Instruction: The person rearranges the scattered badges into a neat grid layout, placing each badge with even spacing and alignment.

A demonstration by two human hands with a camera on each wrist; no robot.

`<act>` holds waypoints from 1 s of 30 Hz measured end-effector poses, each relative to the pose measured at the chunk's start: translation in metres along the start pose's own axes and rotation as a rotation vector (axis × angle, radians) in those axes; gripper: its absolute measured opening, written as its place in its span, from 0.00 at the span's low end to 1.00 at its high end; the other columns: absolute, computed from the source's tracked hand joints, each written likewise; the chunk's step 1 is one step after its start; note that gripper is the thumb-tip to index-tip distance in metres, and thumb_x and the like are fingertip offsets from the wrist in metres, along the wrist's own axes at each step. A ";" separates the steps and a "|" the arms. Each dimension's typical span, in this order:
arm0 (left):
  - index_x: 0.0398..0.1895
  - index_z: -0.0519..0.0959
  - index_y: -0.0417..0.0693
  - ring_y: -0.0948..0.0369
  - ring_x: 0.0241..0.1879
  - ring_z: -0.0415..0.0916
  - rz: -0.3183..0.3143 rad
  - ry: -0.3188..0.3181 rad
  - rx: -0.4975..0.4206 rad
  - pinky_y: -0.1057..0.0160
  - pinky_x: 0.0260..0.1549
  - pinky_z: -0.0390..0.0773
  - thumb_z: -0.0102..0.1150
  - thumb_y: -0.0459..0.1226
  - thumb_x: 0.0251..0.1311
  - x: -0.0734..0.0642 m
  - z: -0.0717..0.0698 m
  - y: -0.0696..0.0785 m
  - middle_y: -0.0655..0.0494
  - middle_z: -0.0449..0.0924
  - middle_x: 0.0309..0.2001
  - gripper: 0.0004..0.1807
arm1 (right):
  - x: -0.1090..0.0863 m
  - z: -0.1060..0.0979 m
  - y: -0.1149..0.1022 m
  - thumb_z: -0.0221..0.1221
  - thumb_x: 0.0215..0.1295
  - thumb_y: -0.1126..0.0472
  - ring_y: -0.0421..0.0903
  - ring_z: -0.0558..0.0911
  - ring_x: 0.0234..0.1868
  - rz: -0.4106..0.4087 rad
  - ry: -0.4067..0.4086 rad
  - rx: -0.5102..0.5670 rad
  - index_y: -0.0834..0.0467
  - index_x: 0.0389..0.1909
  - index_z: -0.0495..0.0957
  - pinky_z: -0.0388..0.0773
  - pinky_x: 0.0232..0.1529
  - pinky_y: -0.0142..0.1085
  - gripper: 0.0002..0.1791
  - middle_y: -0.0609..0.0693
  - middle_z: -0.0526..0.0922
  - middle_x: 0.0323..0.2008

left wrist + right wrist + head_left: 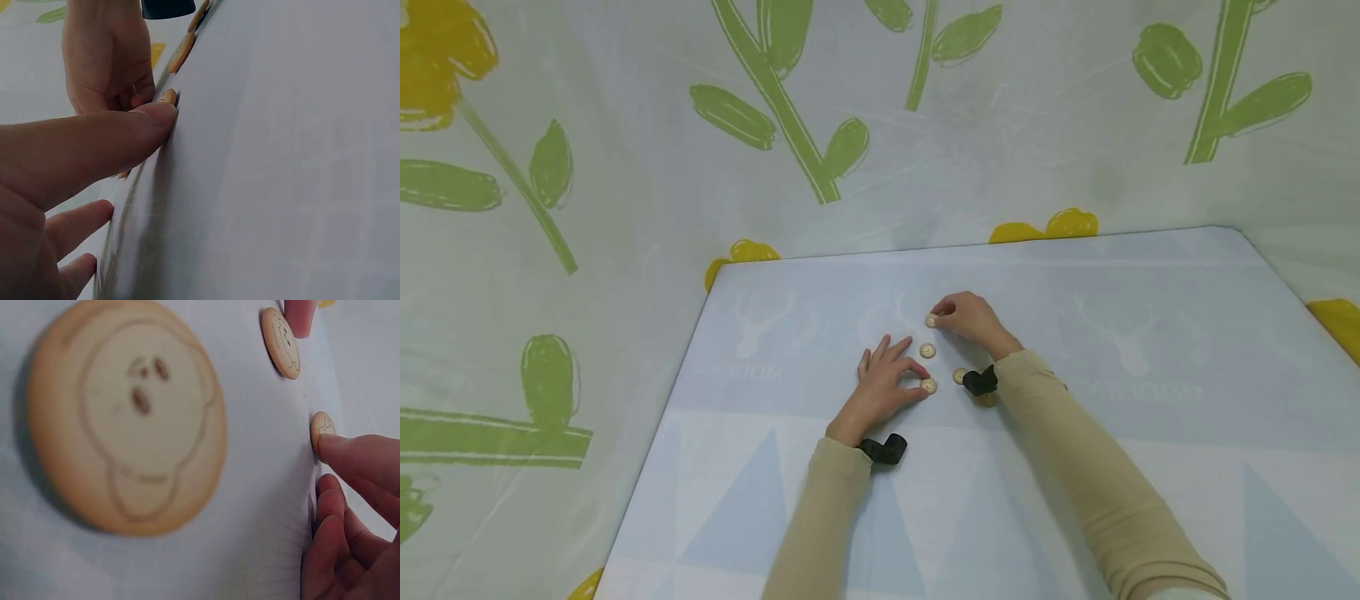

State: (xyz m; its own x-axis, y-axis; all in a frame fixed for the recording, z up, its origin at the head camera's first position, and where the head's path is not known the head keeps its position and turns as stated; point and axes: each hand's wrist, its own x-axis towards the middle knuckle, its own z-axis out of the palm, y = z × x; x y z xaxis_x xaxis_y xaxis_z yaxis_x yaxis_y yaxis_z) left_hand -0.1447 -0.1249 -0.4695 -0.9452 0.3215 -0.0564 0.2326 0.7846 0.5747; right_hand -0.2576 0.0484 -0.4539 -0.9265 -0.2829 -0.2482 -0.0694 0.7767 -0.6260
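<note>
Several round, tan biscuits with printed cartoon faces lie on the table. My left hand (887, 383) pinches the nearest one of the middle column, a biscuit (929, 386), between thumb and index finger, its other fingers spread. Farther back, my right hand (967, 319) pinches another biscuit (932, 321) at its edge; in the right wrist view the thumb presses on this biscuit (321, 428) and the other fingers are curled. Between the two hands sits a third biscuit (928, 351). A large biscuit (125, 419) fills the left of the right wrist view.
Below my right wrist are a biscuit (959, 377) and another biscuit (987, 400), partly hidden by the black wrist camera (981, 382). The pale table (737, 492) has blue triangles and ends at a back edge against a leaf-patterned sheet (647, 167).
</note>
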 end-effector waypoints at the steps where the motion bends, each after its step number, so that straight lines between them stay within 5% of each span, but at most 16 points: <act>1: 0.33 0.78 0.62 0.53 0.68 0.33 -0.001 0.000 -0.001 0.44 0.59 0.31 0.62 0.48 0.49 0.000 0.000 0.000 0.58 0.52 0.67 0.08 | 0.000 0.000 0.000 0.57 0.57 0.55 0.48 0.72 0.41 -0.002 0.000 -0.003 0.55 0.41 0.79 0.68 0.45 0.42 0.12 0.51 0.77 0.41; 16: 0.33 0.78 0.62 0.52 0.68 0.34 0.003 0.000 0.020 0.43 0.58 0.33 0.62 0.48 0.49 0.000 0.000 0.001 0.57 0.52 0.67 0.08 | 0.002 0.002 -0.001 0.56 0.57 0.49 0.49 0.71 0.41 0.008 -0.021 -0.016 0.51 0.42 0.77 0.67 0.44 0.44 0.14 0.51 0.75 0.41; 30: 0.34 0.78 0.61 0.52 0.68 0.33 0.011 0.000 0.018 0.43 0.58 0.33 0.62 0.48 0.49 0.000 0.000 0.000 0.57 0.52 0.67 0.09 | 0.005 0.001 0.002 0.59 0.56 0.56 0.49 0.70 0.38 -0.043 -0.057 -0.044 0.50 0.44 0.77 0.67 0.38 0.41 0.14 0.52 0.74 0.38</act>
State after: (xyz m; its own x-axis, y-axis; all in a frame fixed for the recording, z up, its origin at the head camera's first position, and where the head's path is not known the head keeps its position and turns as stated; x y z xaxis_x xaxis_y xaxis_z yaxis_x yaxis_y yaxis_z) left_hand -0.1452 -0.1249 -0.4695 -0.9425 0.3305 -0.0498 0.2476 0.7904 0.5602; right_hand -0.2619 0.0482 -0.4572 -0.8997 -0.3471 -0.2646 -0.1260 0.7870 -0.6040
